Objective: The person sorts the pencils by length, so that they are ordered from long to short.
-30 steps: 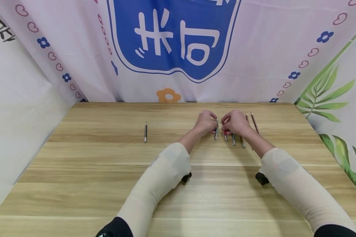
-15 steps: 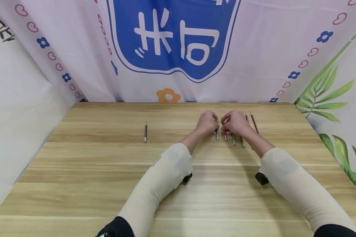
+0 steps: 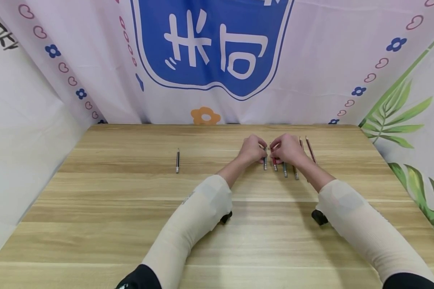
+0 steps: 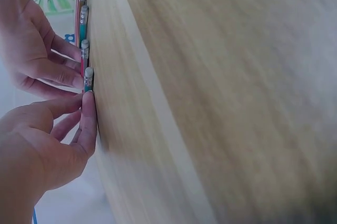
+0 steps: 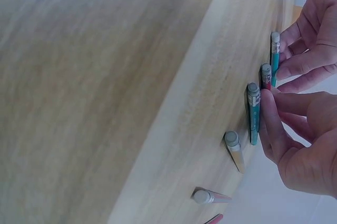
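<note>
My left hand [image 3: 252,149] pinches a teal pencil [image 3: 265,164] between thumb and fingers, its white eraser end toward me. Close on its right, my right hand [image 3: 287,149] pinches a red pencil [image 3: 275,165]. In the right wrist view, the held red pencil [image 5: 266,74] lies between the held teal pencil [image 5: 275,50] and a second teal pencil [image 5: 254,113] lying loose. A yellowish-brown pencil [image 3: 296,173] lies further right, partly under my right wrist. The pencils' upper parts are mostly hidden by my fingers.
A black pencil [image 3: 177,161] lies alone on the left of the wooden table [image 3: 130,224]. Reddish pencils, one of them a dark red pencil [image 3: 311,149], lie beyond my right forearm. A printed curtain [image 3: 311,80] hangs along the table's back edge.
My left hand has shifted slightly right with the teal pencil, bringing it a little nearer the red one. My right hand and the other pencils have stayed in place.
</note>
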`<state>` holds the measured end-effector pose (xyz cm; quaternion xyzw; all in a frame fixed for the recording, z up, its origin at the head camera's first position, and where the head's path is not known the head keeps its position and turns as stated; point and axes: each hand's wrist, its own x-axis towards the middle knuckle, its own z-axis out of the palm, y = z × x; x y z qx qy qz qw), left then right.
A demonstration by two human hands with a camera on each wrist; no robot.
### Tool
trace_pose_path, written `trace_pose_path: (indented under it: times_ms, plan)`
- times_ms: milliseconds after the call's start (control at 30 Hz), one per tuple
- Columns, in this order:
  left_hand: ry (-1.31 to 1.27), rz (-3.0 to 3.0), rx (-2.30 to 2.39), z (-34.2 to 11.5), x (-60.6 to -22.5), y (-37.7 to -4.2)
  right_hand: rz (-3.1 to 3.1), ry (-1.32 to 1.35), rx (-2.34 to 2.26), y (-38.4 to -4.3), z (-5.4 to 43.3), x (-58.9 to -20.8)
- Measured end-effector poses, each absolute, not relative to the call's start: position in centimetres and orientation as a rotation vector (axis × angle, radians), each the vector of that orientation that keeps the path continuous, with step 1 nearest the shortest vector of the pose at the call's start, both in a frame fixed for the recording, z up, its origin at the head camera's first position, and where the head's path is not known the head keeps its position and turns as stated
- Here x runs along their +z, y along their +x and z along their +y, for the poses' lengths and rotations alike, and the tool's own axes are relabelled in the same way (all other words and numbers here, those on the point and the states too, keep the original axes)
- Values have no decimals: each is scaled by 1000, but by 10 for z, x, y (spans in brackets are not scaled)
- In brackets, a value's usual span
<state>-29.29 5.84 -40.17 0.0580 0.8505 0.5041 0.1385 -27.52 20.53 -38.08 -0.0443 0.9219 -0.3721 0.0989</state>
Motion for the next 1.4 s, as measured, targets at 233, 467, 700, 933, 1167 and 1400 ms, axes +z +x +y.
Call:
trace_pose_path:
  times_ms: [233,467,700,933,1167,1400]
  plan:
    - [163,2473,1451,57,-402,-293,2732,-140,-1096,-275,205,-380]
    - [172,2476,1463,56,-402,-293,2730,-136,-1084,-276,204,-380]
    - [189,2435,1519,52,-401,-290,2735,-133,-1042,-276,203,-379]
    - [258,2425,1542,44,-395,-283,2722,-138,-1044,-274,204,-379]
    - [288,2384,1572,34,-388,-278,2699,-157,-1077,-273,205,-376]
    - [362,2355,1534,24,-383,-275,2714,-182,-1049,-272,207,-373]
